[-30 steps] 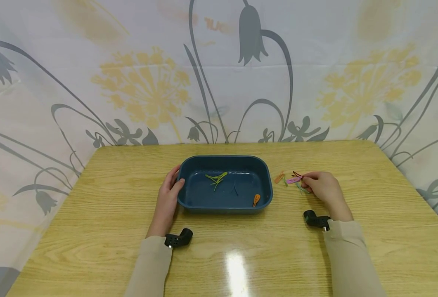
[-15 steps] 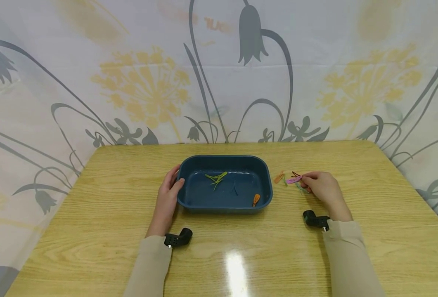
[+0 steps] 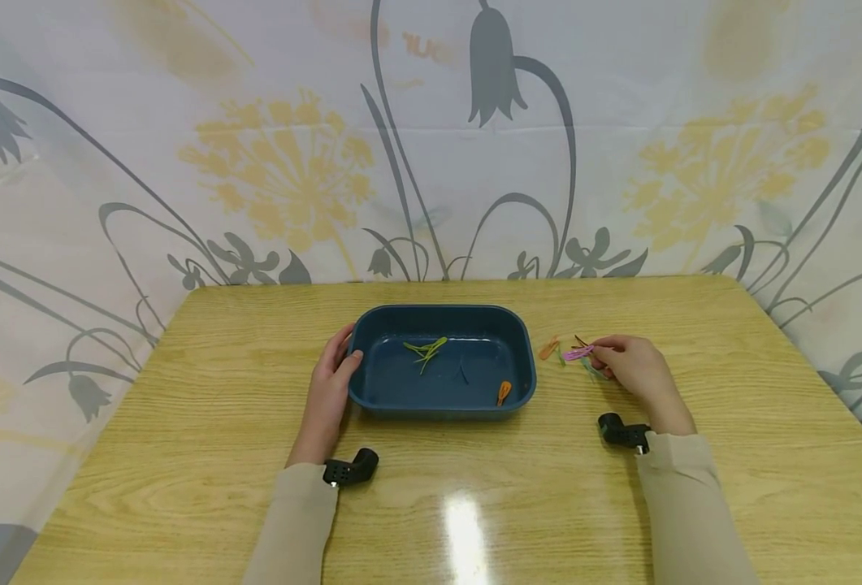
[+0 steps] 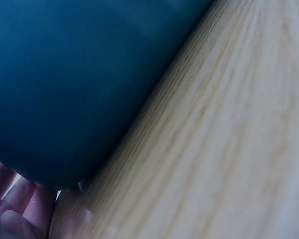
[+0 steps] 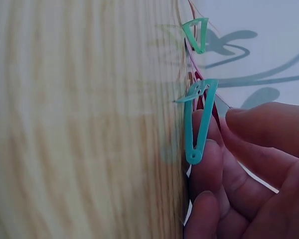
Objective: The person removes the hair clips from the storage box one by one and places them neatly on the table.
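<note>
Nothing moved: right hand (image 3: 638, 370) pinches pink clip (image 3: 578, 353), left hand (image 3: 331, 388) grips tray (image 3: 441, 406).

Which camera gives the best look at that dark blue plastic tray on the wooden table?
The head view: it shows the whole dark blue plastic tray, its rim and the small clips inside. The left wrist view shows only a blurred stretch of its outer wall by the left hand. The right wrist view misses it.
</note>
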`<state>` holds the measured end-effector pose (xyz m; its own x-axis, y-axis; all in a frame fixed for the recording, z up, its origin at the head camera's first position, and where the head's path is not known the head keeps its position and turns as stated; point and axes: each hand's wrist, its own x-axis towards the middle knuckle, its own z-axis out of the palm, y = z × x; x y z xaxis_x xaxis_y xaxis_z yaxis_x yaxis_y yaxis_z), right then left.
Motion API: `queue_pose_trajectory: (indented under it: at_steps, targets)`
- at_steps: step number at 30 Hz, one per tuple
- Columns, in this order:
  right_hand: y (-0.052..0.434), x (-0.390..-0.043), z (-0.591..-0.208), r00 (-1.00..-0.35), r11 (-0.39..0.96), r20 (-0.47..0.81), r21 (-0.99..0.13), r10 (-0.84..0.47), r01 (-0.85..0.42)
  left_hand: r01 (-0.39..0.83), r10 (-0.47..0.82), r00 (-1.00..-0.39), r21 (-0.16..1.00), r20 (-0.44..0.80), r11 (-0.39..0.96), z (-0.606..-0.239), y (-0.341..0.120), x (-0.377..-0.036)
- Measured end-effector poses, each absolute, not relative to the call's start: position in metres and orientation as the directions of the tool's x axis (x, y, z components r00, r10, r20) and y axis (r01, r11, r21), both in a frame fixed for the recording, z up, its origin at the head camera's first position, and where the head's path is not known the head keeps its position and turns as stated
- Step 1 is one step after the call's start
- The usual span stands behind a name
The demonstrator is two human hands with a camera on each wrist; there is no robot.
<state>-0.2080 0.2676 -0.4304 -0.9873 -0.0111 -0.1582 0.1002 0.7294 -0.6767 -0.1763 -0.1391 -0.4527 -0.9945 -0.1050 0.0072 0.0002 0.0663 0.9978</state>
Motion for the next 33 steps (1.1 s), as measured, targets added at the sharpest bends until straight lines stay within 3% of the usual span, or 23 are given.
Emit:
queue_pose_trajectory:
  at_steps: [15,33]
  targets:
    - [0.270,-0.205,-0.424,-0.995,0.676,-0.102,-0.733,0.009,0.081,0.005,-0.097,-0.995,0.999,0.009,0.040,-0.456,-0.139,-0.177]
    - [0.256,-0.207,-0.411,-0.993,0.676,-0.053,-0.736,-0.107,-0.033,-0.029,-0.070,-0.997,0.997,-0.024,0.070,-0.429,-0.134,-0.162]
